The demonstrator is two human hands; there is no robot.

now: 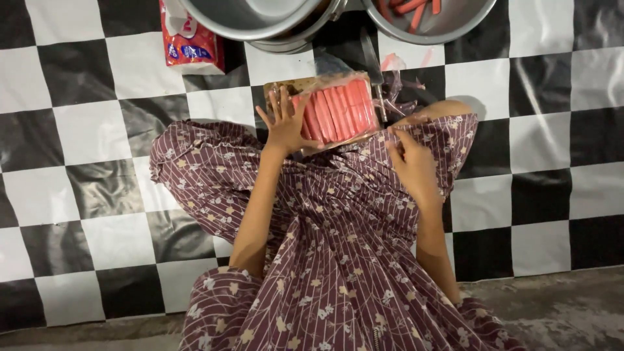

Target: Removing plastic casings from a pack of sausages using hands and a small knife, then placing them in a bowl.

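I sit cross-legged on a black and white checkered mat (91,130) in a maroon patterned dress. A clear plastic pack of pink sausages (341,109) rests on a wooden cutting board (286,86) in front of my knees. My left hand (284,123) lies on the pack's left side with fingers spread. My right hand (411,159) is beside the pack's right corner, over my right knee, fingers loosely curled and pinching at the plastic edge. A knife (372,65) lies on the board just behind the pack.
A large metal pot (260,19) stands at the top centre. A metal bowl (448,23) holding several peeled pink sausages sits at the top right. A red tissue pack (190,42) lies at the upper left. Discarded plastic casings (396,91) lie right of the board. Bare concrete floor (559,305) borders the mat.
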